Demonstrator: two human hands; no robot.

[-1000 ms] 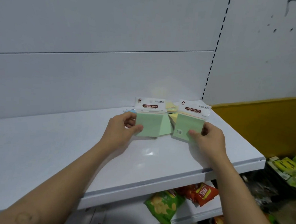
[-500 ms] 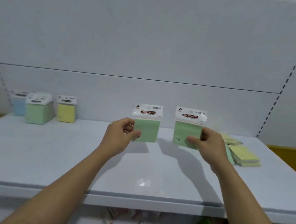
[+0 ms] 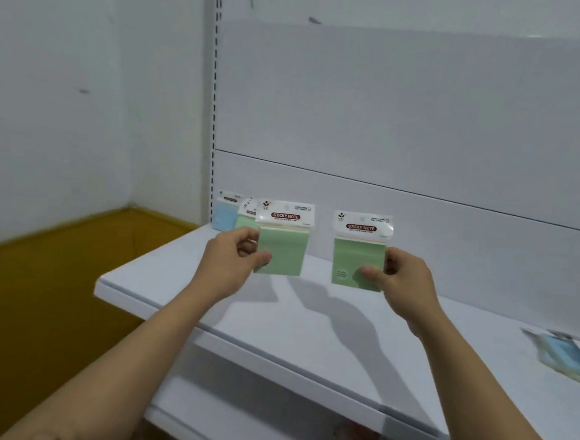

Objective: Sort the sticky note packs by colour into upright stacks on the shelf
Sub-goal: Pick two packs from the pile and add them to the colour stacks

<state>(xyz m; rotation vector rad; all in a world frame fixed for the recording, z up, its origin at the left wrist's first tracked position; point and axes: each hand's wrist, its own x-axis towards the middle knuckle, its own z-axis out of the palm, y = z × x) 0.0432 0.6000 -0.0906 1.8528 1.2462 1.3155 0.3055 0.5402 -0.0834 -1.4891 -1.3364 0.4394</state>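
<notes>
Two green packs are held above the shelf (image 3: 308, 327): the left hand (image 3: 234, 259) pinches the left pack (image 3: 283, 250), the right hand (image 3: 403, 279) the right pack (image 3: 356, 262). Beyond the left hand stand one blue pack (image 3: 224, 216) and one standing green pack (image 3: 246, 219); blurred loose packs (image 3: 567, 354) lie well right of the right hand.

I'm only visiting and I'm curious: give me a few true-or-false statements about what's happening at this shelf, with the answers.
1. The left hand holds the left green pack and the right hand holds the right green pack. True.
2. Both held packs lie flat on the shelf. False: they are held upright, above it.
3. A blue pack stands upright at the shelf's far left corner. True.
4. The flat packs at the shelf's right edge are red. False: they look blue, though blurred.
</notes>
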